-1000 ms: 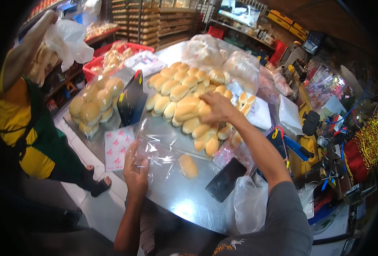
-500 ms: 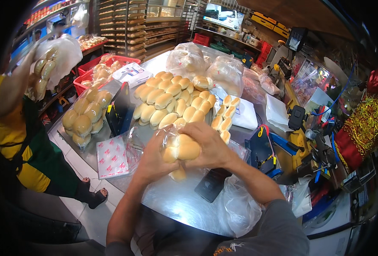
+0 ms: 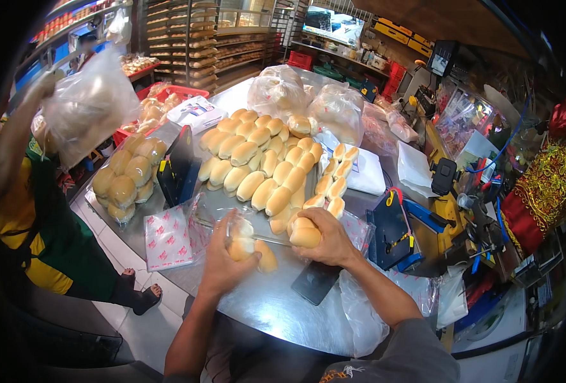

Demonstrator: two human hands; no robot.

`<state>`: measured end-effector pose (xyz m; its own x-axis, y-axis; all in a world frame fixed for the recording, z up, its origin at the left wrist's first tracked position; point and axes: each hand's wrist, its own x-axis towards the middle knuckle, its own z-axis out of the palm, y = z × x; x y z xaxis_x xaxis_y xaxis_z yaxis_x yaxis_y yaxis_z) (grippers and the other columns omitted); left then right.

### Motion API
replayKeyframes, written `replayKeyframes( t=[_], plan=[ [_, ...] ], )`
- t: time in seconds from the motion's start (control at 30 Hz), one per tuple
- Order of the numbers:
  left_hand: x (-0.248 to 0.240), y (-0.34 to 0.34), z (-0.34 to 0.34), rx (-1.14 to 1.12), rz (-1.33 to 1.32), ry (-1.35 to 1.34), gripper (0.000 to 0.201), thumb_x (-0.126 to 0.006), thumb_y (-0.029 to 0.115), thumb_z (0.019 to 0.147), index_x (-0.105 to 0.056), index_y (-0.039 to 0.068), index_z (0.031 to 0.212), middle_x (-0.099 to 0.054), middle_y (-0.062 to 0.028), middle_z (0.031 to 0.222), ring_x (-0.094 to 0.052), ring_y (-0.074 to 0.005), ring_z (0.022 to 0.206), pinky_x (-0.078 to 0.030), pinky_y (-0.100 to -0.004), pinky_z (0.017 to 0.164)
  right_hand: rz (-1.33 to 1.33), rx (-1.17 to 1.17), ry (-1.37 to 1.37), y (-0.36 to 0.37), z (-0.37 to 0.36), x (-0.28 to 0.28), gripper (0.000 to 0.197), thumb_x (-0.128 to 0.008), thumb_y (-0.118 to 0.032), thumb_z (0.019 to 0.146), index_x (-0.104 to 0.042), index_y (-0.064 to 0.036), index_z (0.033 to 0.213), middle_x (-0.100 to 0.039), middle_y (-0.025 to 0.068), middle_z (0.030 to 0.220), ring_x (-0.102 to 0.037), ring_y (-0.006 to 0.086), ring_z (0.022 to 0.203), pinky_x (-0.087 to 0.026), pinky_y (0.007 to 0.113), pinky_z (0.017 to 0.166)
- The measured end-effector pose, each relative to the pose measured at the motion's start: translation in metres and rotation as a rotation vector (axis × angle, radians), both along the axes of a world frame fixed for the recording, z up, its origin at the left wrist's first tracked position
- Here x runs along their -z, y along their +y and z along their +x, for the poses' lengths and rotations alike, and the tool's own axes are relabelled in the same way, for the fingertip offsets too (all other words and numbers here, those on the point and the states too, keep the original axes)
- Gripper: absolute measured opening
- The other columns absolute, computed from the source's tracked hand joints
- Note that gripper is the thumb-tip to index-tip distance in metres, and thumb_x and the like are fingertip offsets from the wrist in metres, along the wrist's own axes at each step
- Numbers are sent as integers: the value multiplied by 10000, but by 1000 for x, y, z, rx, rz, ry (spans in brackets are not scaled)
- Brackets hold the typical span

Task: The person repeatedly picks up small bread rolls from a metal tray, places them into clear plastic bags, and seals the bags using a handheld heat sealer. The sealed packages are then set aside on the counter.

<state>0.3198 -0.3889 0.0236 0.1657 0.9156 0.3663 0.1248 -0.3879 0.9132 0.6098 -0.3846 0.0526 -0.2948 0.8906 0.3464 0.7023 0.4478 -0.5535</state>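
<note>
My left hand (image 3: 222, 258) is closed on a clear plastic bag with bread rolls (image 3: 241, 247) showing inside its mouth. Beside its thumb, a further roll (image 3: 265, 256) lies low over the steel table; whether it is in the bag I cannot tell. To the right, my right hand (image 3: 327, 239) grips golden bread rolls (image 3: 305, 233), its fingers curled over their top. Just beyond both hands, a pile of rolls (image 3: 249, 185) rests on a metal tray, with a smaller double row of rolls (image 3: 337, 186) on its right.
Left of the tray stand a bag of round buns (image 3: 126, 175), a dark blue bag-sealing device (image 3: 179, 167) and printed plastic bags (image 3: 168, 237). A black phone (image 3: 315, 281) and clear bags (image 3: 366, 313) lie near my right forearm. At left, a co-worker holds up a plastic bag (image 3: 91, 105).
My hands have parted: the left has drawn slightly left and down with the bag, while the right has moved right and holds rolls. The co-worker's raised bag has shifted right.
</note>
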Motion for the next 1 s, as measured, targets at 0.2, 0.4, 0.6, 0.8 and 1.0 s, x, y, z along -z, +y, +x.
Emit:
replayKeyframes(
  t=[0.2, 0.4, 0.6, 0.8, 1.0],
  plan=[
    [-4, -5, 8, -85, -114, -311, 932, -852, 138, 844, -340, -19, 1607, -510, -155, 1491, -549, -251, 1324, -459, -375, 1121, 214, 1, -203, -13, -2, 2, 861, -924, -383, 753, -548, -52, 1452, -573, 217, 1423, -536, 402, 1365, -419, 498, 1168],
    [3, -27, 52, 83, -87, -690, 899, -690, 320, 1016, -168, 5, 1676, -388, -146, 1622, -385, -251, 1494, -300, -400, 1245, -187, -333, 362, -37, -68, 9, 909, -885, -320, 858, -418, -40, 1586, -463, 238, 1566, -465, 404, 1473, -385, 466, 1219],
    [-1, -44, 59, 154, -161, -825, 815, -513, 474, 1100, -149, 33, 1681, -382, -153, 1612, -422, -263, 1478, -344, -418, 1227, 190, -325, 310, -39, -86, 17, 902, -841, -232, 919, -336, -33, 1639, -418, 242, 1619, -427, 375, 1516, -395, 459, 1212],
    [-24, -42, 52, 75, 100, -248, 754, -410, 401, 1105, -158, -13, 1684, -355, -202, 1643, -372, -309, 1498, -290, -441, 1250, -239, -174, 638, -42, -80, 15, 734, -744, -220, 973, -393, 6, 1577, -587, 208, 1472, -583, 396, 1367, -472, 473, 1155],
    [-27, -27, -2, -133, 173, -9, 561, -388, 281, 1096, -452, -56, 1540, -515, -192, 1495, -471, -289, 1375, -344, -410, 1183, -727, -364, 1542, -27, -55, 18, 592, -709, -195, 962, -502, 18, 1474, -643, 156, 1369, -673, 290, 1234, -613, 461, 989]
  ],
)
